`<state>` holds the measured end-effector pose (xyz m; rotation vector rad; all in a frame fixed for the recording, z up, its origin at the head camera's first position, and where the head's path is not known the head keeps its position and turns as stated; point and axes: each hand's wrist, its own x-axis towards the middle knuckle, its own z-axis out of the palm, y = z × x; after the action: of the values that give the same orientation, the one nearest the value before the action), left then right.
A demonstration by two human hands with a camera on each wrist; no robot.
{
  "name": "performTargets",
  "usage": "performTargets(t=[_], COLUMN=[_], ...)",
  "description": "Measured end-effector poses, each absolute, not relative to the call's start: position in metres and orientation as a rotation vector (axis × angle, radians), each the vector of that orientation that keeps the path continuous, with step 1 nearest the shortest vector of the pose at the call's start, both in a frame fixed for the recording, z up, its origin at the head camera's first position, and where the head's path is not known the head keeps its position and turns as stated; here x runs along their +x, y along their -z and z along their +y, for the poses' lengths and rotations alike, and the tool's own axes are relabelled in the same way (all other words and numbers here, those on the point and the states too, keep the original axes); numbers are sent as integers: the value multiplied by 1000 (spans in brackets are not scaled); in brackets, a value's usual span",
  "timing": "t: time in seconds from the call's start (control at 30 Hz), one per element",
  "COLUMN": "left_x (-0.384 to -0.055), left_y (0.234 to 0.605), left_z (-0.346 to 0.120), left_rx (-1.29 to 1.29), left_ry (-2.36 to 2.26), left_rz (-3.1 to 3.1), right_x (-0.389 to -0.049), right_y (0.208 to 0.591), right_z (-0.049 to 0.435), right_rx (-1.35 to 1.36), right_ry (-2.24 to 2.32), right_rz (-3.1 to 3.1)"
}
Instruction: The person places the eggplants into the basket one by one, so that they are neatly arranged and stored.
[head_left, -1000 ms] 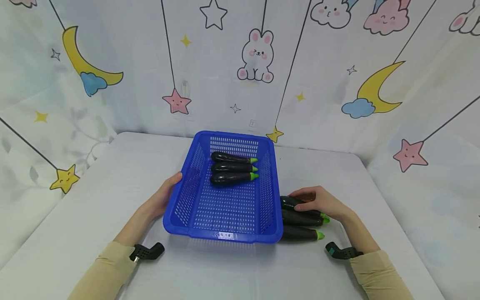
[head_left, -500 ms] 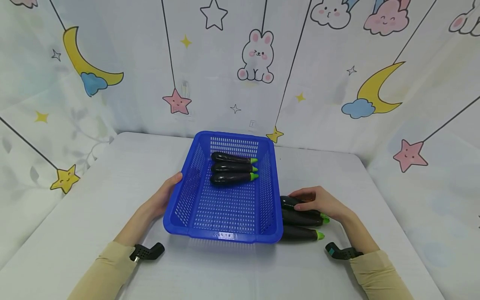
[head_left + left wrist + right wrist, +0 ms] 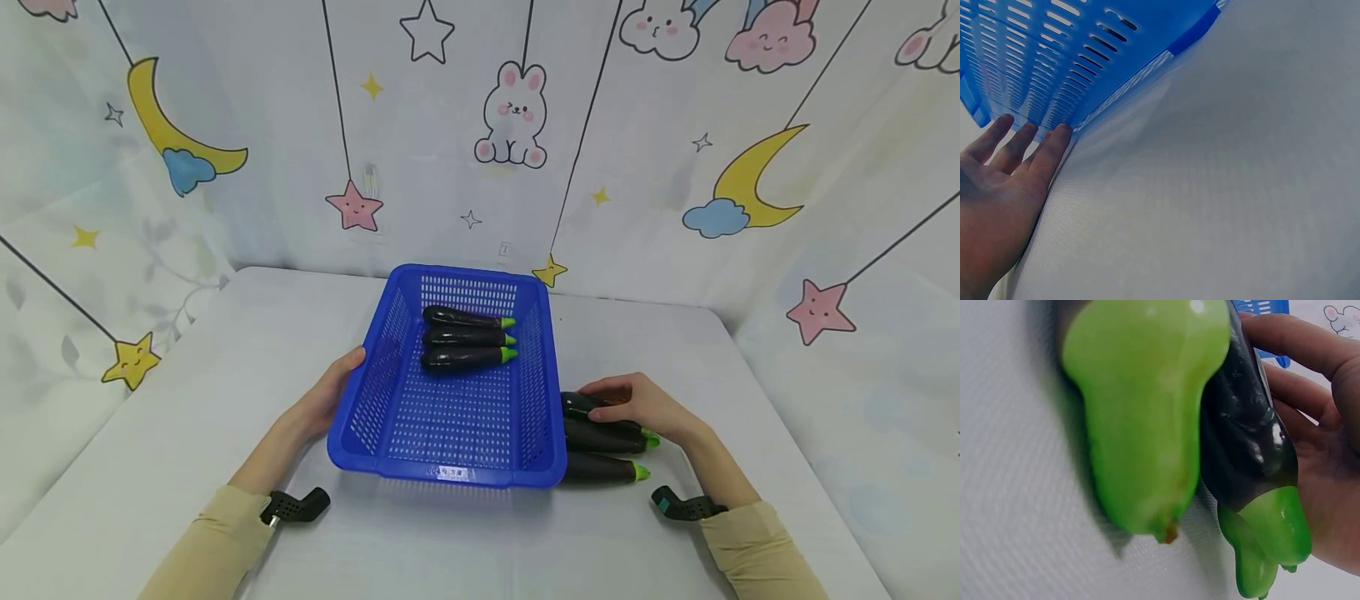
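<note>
In the head view, a rectangular basket [image 3: 453, 417] of blue plastic, its floor and walls pierced by rows of small slots, is seen on a white cloth-covered table [image 3: 405, 550]. Within the basket, toward its far end, three glossy, dark, club-shaped eggplants [image 3: 465, 337] with bright green caps are laid side by side. Three more, partly hidden by the rim, are grouped just right of the basket, making six in all; the farthest eggplant [image 3: 579, 405] of this group is gripped between the thumb and fingers of the right hand [image 3: 641, 404]. The basket's left side is touched by the left hand [image 3: 326, 392]. Nearer than the basket, two black wrist devices [image 3: 298, 505] are worn by two beige sleeves [image 3: 213, 542]; behind it, a smooth curtain [image 3: 285, 125] is printed with moons, stars and a rabbit. In the left wrist view, the slotted wall of the basket is met by the left fingertips, the fingers being held nearly straight. In the right wrist view, three smooth green caps are counted, the nearest brown-tipped, while a shiny dark body is bordered by the right fingers; the basket is glimpsed beyond.
</note>
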<state>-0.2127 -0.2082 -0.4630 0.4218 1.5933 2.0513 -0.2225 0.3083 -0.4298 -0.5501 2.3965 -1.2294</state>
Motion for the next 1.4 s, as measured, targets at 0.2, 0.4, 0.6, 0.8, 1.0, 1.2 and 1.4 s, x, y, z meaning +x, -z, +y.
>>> performTargets(t=[0.2,0.4,0.6,0.8,1.0,1.2,1.4], left_x=[-213,-213,-214,-215,-214,-214,-214], left_y=[464,464,464,465,465,464,465], left_z=[-208,-208,-207,-208,-208,-208,-209], left_rx=[437,436,432,422,411,423,413], left_ry=[-2046,-2050,-2060,-2063,-2058,-2057,-2061], left_rz=[1597,1592,1576,1570,1573,1572,1563], right_x=[-222,-223,-221,-220,-219,-217,-214], right_y=[429,427,421,418,414,410,400], right_z=[310,312,314,316,316,316,316], right_rx=[-571,-562,-564,-556,-569,-552,-556], right_ry=[1209,1218,1231,1254,1261,1276,1300], right_rz=[2443,2459,2483,2505,2509,2510,2528])
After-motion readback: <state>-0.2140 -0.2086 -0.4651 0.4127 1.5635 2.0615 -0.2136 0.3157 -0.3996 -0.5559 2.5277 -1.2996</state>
